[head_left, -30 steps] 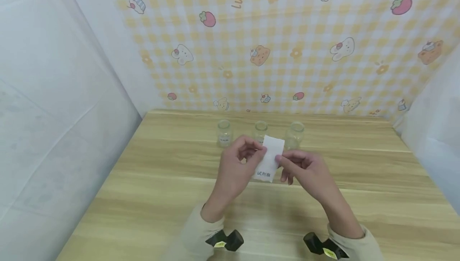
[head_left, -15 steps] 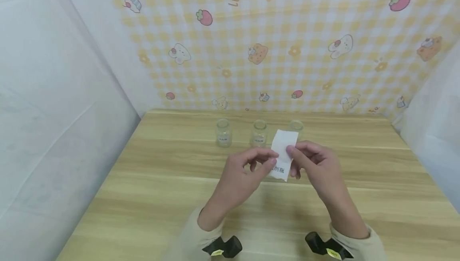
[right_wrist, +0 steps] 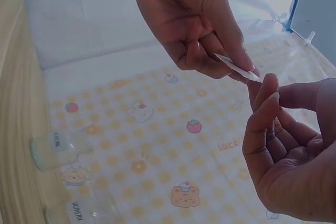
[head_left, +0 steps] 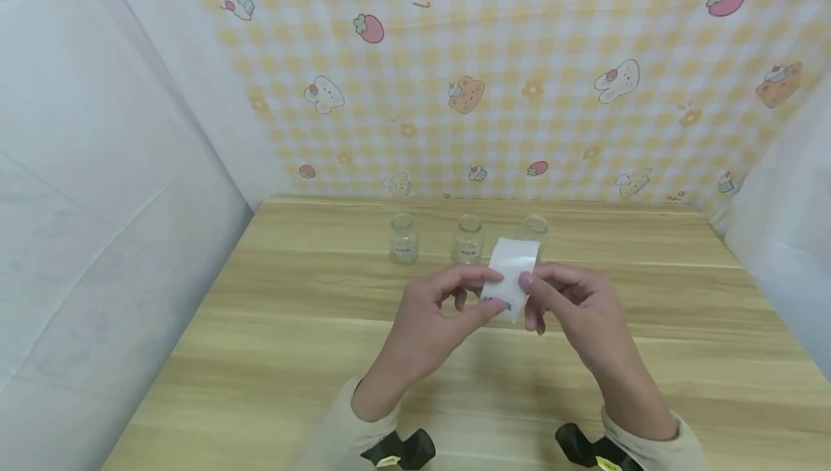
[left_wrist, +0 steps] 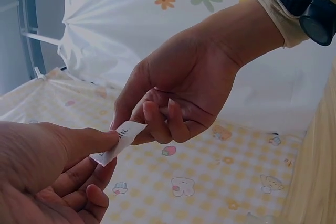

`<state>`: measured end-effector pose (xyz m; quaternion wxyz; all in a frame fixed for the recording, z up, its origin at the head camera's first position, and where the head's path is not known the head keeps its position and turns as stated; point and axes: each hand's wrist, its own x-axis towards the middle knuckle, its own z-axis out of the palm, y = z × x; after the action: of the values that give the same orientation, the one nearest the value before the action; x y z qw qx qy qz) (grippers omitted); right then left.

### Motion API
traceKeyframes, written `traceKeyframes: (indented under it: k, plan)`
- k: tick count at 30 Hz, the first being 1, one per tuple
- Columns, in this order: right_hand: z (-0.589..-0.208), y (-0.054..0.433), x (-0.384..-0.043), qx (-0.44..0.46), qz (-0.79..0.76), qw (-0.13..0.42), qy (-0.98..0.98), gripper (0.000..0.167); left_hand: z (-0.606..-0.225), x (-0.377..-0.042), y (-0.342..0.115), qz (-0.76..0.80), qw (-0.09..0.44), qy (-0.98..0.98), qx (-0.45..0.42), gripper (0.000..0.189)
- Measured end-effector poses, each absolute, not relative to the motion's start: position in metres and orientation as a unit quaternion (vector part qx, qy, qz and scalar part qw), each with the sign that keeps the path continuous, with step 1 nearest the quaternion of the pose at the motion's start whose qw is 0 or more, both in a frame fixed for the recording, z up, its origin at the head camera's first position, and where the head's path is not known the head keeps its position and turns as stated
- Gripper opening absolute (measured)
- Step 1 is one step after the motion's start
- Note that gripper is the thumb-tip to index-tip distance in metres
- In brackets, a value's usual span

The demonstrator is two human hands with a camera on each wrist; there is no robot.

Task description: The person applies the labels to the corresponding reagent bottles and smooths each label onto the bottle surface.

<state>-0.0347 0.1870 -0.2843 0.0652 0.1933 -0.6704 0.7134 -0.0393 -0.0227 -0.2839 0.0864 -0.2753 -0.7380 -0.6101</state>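
While the left hand [head_left: 433, 318] pinches one side of a white paper strip [head_left: 513, 258] in its fingers, we see the right hand [head_left: 578, 305] grasping the opposite edge between its own. The strip hangs above the wooden counter [head_left: 286, 355], printed end nearest the person. Behind it we count three glass jars [head_left: 404, 247] in a row; the right-hand jar [head_left: 536, 226] is partly hidden, so we can't say whether it is labelled.
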Motion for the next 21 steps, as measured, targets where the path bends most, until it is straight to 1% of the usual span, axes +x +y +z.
traceKeyframes:
  k: [7, 13, 21]
  plan:
    - [-0.2861, 0.1878, -0.0368, 0.204, 0.733, 0.079, -0.644, 0.023, -0.2842, -0.0411, -0.0249, -0.595, 0.12, -0.743, -0.283, 0.025]
    - [-0.2866, 0.1859, -0.0378, 0.211, 0.739, 0.071, -0.636, 0.023, -0.2832, -0.0414, -0.0254, -0.597, 0.111, -0.746, -0.274, 0.019]
    - [-0.2868, 0.1853, -0.0382, 0.205, 0.739, 0.062, -0.639, 0.022, -0.2848, -0.0431, -0.0258, -0.594, 0.114, -0.749, -0.27, 0.019]
